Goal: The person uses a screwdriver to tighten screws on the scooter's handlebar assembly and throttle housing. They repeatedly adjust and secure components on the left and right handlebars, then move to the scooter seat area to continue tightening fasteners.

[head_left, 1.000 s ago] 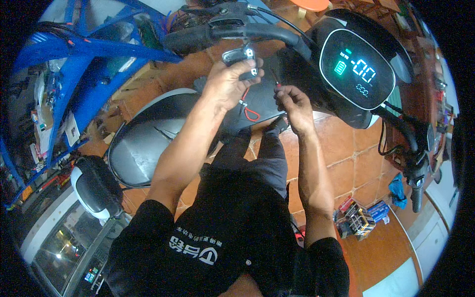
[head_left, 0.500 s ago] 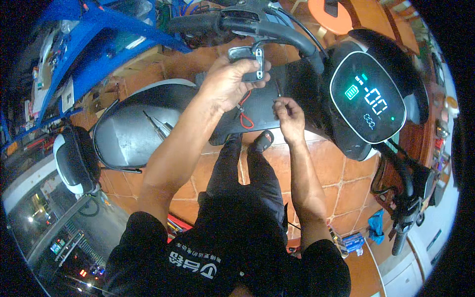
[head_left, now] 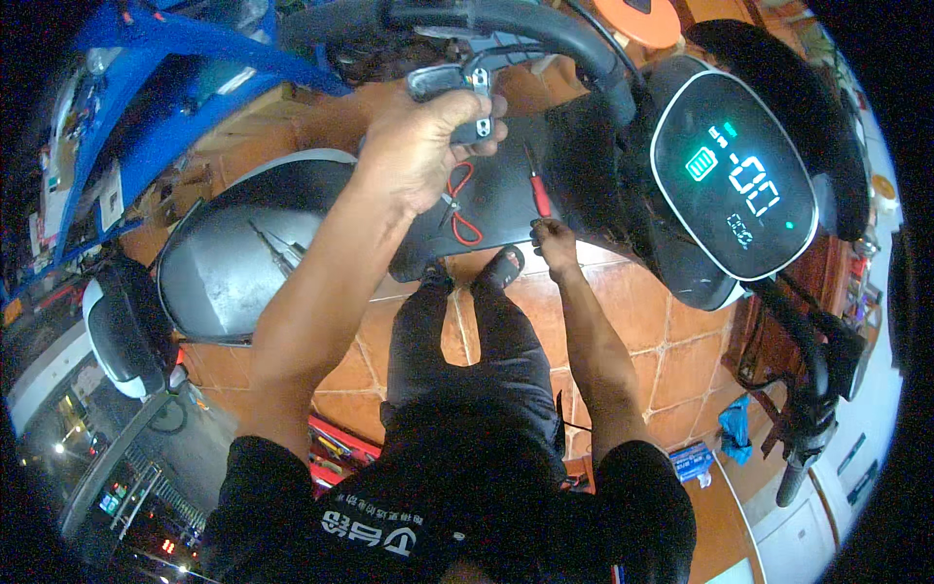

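My left hand (head_left: 413, 141) is closed around a black switch housing (head_left: 479, 109) from the handlebar, with its open side and screw holes showing. A cable runs from it to the handlebar above. My right hand (head_left: 556, 248) has its fingers curled together at the footboard's near edge; whether something small sits in them cannot be made out. Just beyond those fingertips lies a screwdriver (head_left: 540, 195) with a red handle, its shaft pointing away from me. Left of it, a tool with red looped handles (head_left: 465, 230) rests on the dark footboard (head_left: 506, 209).
The scooter's lit display (head_left: 735, 180) stands on the right, with the handlebar (head_left: 516, 24) curving overhead. Slim metal tools (head_left: 277, 248) lie on the seat (head_left: 229, 277). Blue shelving (head_left: 185, 68) is at the far left. An orange round stool (head_left: 637, 21) stands at the back.
My right hand has drawn back toward me, uncovering the screwdriver's red handle on the footboard. My left hand still holds the switch housing. The view has shifted slightly.
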{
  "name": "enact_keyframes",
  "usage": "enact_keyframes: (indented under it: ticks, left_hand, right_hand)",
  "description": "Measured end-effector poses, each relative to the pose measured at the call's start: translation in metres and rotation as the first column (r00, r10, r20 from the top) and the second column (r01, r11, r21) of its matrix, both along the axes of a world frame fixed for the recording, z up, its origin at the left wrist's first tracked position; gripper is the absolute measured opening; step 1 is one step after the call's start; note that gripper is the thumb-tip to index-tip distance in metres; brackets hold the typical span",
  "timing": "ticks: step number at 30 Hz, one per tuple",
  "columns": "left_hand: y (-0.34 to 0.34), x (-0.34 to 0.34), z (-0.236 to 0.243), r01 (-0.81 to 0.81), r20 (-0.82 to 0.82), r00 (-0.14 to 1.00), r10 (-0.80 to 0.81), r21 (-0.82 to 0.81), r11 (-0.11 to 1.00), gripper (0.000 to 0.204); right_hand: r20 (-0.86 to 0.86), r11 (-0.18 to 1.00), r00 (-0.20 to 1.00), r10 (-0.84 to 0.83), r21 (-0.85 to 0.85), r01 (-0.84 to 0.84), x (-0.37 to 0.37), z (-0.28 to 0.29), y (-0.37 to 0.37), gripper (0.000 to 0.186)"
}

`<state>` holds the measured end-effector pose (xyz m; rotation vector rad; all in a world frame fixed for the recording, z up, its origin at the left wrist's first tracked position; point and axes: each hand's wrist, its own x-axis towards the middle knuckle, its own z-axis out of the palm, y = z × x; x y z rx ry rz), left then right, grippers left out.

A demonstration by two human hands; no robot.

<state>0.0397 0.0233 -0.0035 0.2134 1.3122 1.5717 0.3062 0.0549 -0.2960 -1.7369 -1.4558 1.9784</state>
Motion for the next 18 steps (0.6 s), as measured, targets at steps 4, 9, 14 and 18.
enact_keyframes:
  ticks: [4, 9, 14, 18]
  left_hand:
    - [-0.001, -0.005, 0.002, 0.044, -0.076, 0.996, -0.045, -0.017, 0.999, 0.022]
    - [-0.004, -0.012, 0.007, 0.084, -0.137, 0.986, -0.094, -0.077, 0.994, 0.027]
    - [-0.001, -0.013, 0.006, 0.049, -0.190, 0.980, -0.063, -0.075, 0.996, 0.031]
    - [0.008, -0.011, 0.002, 0.067, -0.190, 0.978, -0.084, -0.095, 0.993, 0.034]
  right_hand:
    - [0.487, 0.911, 0.865, 0.120, 0.293, -0.292, 0.028, -0.108, -0.010, 0.028]
    - [0.704, 0.807, 0.710, 0.019, 0.408, -0.426, -0.010, -0.147, 0.001, 0.054]
    - [0.721, 0.761, 0.680, 0.134, 0.365, -0.536, -0.025, -0.182, 0.023, 0.048]
    - [0.700, 0.727, 0.709, 0.082, 0.445, -0.523, -0.001, -0.227, -0.002, 0.040]
